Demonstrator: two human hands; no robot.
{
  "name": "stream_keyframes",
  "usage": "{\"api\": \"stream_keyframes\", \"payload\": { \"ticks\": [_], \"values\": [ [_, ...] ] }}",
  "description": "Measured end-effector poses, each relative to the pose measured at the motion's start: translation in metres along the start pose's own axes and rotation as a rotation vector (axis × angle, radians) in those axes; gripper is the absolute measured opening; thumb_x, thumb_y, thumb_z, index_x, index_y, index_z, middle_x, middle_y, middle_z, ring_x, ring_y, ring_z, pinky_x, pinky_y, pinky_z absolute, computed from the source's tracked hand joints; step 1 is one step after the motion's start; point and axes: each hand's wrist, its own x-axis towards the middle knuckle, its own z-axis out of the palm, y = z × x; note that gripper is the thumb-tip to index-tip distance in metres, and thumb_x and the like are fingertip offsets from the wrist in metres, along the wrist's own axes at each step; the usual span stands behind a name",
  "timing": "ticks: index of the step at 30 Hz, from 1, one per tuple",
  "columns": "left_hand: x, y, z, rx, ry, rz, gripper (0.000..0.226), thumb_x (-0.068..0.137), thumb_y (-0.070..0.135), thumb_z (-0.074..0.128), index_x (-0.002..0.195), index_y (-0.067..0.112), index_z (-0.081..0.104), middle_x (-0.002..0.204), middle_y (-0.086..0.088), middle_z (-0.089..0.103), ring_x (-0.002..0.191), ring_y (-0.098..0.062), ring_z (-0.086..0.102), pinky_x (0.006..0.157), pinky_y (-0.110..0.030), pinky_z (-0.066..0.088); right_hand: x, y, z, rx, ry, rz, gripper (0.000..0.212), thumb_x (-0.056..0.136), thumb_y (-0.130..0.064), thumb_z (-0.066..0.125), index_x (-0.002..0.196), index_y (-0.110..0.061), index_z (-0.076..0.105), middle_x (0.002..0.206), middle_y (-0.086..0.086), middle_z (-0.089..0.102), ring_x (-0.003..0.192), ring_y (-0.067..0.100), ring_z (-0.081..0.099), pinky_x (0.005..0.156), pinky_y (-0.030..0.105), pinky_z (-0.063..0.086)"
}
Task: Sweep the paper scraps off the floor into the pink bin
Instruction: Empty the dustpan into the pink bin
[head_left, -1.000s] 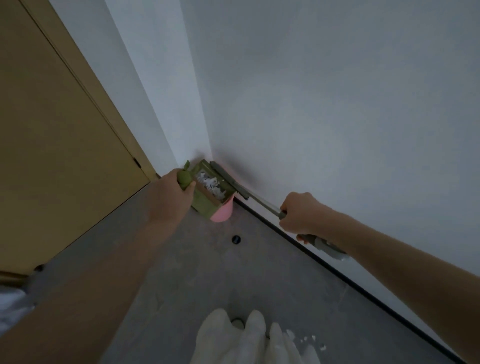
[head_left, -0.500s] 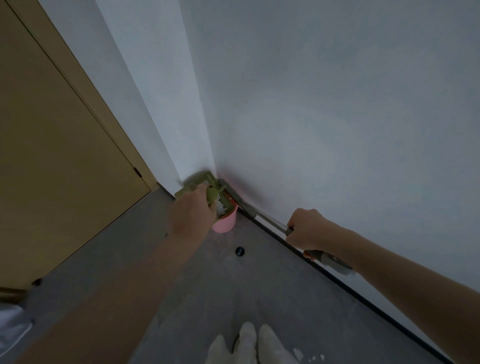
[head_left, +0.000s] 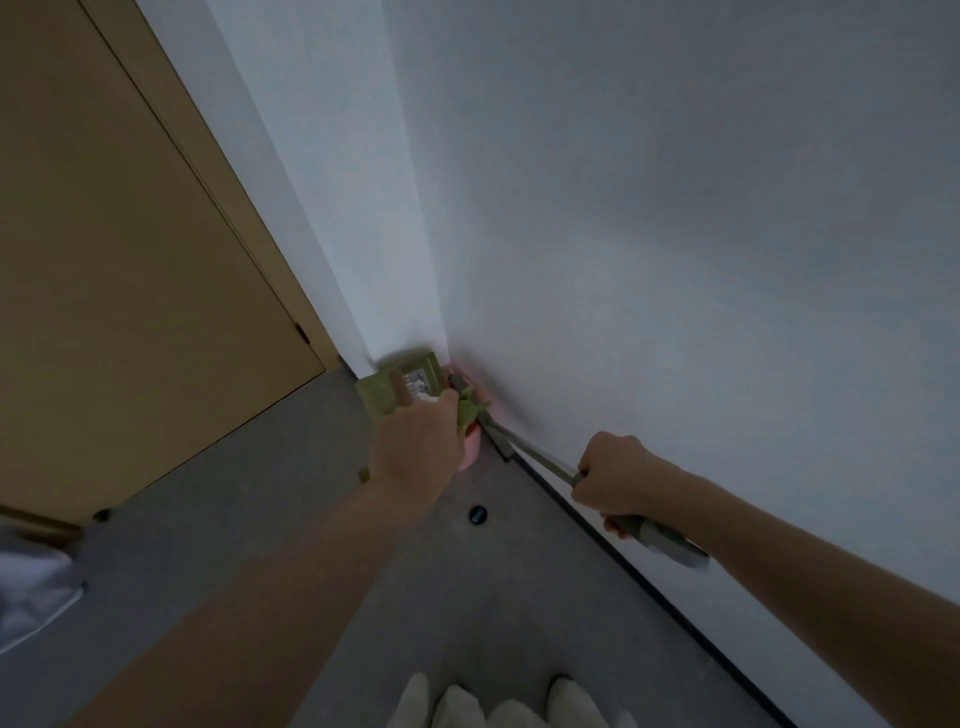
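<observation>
Your left hand (head_left: 415, 447) grips the green dustpan (head_left: 400, 389), tilted over the pink bin (head_left: 470, 452) just below | right hand (head_left: 610, 480) grips the broom handle (head_left: 540, 465), farther back along the wall.

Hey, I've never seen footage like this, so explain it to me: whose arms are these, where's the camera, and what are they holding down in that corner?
There is no machine here. A person wears a wide-angle camera on the head, so you look down along their own two arms toward a room corner.

The left hand grips a green dustpan, tipped up over a pink bin that stands on the grey floor in the corner. White paper scraps show inside the pan. The hand hides most of the bin.

The right hand grips a long thin broom handle that runs toward the bin along the white wall.

A small dark round object sits on the floor, and a tan door stands at left.
</observation>
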Motion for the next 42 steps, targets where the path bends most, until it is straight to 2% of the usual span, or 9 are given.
{"api": "stream_keyframes", "payload": {
  "ticks": [5,9,19,24,29,32,37,40,42],
  "values": [
    [0.016,0.045,-0.001,0.09,-0.012,0.03,0.027,0.099,0.031,0.036,0.112,0.014,0.053,0.082,-0.004,0.064,0.071,-0.022,0.066,0.063,-0.035,0.057,0.01,0.029,-0.023,-0.001,-0.032,-0.017,0.015,0.092,-0.01,0.053,0.091,0.004,0.058,0.079,0.022,0.068,0.055,0.027,0.063,0.061,0.039,0.06],
    [0.027,0.07,0.002,0.144,-0.038,0.016,0.018,0.099,0.022,0.038,0.108,0.013,0.052,0.08,-0.005,0.065,0.068,-0.023,0.066,0.061,-0.035,0.057,0.018,0.049,-0.037,0.004,-0.051,-0.019,0.014,0.092,-0.01,0.053,0.092,0.003,0.057,0.077,0.021,0.067,0.055,0.027,0.063,0.061,0.038,0.06],
    [0.033,0.102,0.01,0.206,-0.047,0.063,0.019,0.1,0.025,0.04,0.111,0.016,0.053,0.085,-0.001,0.068,0.069,-0.017,0.067,0.058,-0.028,0.054,0.023,0.075,-0.056,0.046,-0.083,-0.031,0.024,0.092,-0.018,0.056,0.099,0.005,0.059,0.077,0.017,0.064,0.061,0.027,0.062,0.066,0.038,0.059],
    [0.027,0.102,0.013,0.222,-0.075,0.08,0.018,0.101,0.025,0.039,0.109,0.015,0.051,0.084,-0.001,0.066,0.069,-0.018,0.066,0.057,-0.028,0.053,0.025,0.081,-0.059,0.07,-0.092,-0.033,0.025,0.091,-0.016,0.057,0.1,0.007,0.061,0.074,0.019,0.065,0.056,0.027,0.062,0.063,0.039,0.059],
    [0.015,0.094,0.016,0.247,-0.052,0.115,0.025,0.1,0.03,0.039,0.119,0.015,0.048,0.084,0.001,0.064,0.068,-0.018,0.064,0.054,-0.027,0.044,0.028,0.079,-0.059,0.07,-0.082,-0.033,0.021,0.091,-0.012,0.057,0.098,0.007,0.061,0.071,0.018,0.063,0.046,0.023,0.058,0.051,0.031,0.055],
    [0.009,0.089,0.022,0.248,-0.044,0.118,0.027,0.1,0.028,0.043,0.123,0.016,0.049,0.079,0.002,0.064,0.064,-0.018,0.063,0.049,-0.027,0.039,0.029,0.077,-0.058,0.048,-0.072,-0.05,0.021,0.091,-0.012,0.056,0.098,0.007,0.062,0.072,0.019,0.065,0.046,0.023,0.059,0.053,0.032,0.057],
    [-0.001,0.086,0.036,0.252,-0.055,0.162,0.03,0.09,0.032,0.061,0.116,0.016,0.06,0.06,0.003,0.063,0.043,-0.015,0.058,0.039,-0.023,0.041,0.029,0.074,-0.054,0.044,-0.077,-0.058,0.021,0.091,-0.011,0.055,0.098,0.007,0.062,0.073,0.02,0.067,0.05,0.025,0.061,0.056,0.033,0.057],
    [-0.004,0.089,0.045,0.297,-0.045,0.217,0.029,0.089,0.027,0.062,0.116,0.015,0.06,0.059,0.003,0.062,0.041,-0.013,0.05,0.038,-0.023,0.032,0.028,0.074,-0.05,0.052,-0.081,-0.058,0.021,0.092,-0.013,0.056,0.098,0.007,0.062,0.074,0.019,0.066,0.056,0.027,0.062,0.061,0.035,0.058],
    [-0.009,0.091,0.05,0.292,-0.06,0.273,0.02,0.088,0.023,0.061,0.106,0.016,0.061,0.062,0.002,0.062,0.042,-0.013,0.048,0.039,-0.024,0.033,0.029,0.074,-0.048,0.06,-0.08,-0.062,0.022,0.092,-0.014,0.057,0.098,0.007,0.062,0.075,0.017,0.064,0.059,0.027,0.061,0.062,0.034,0.057]
  ]
}}
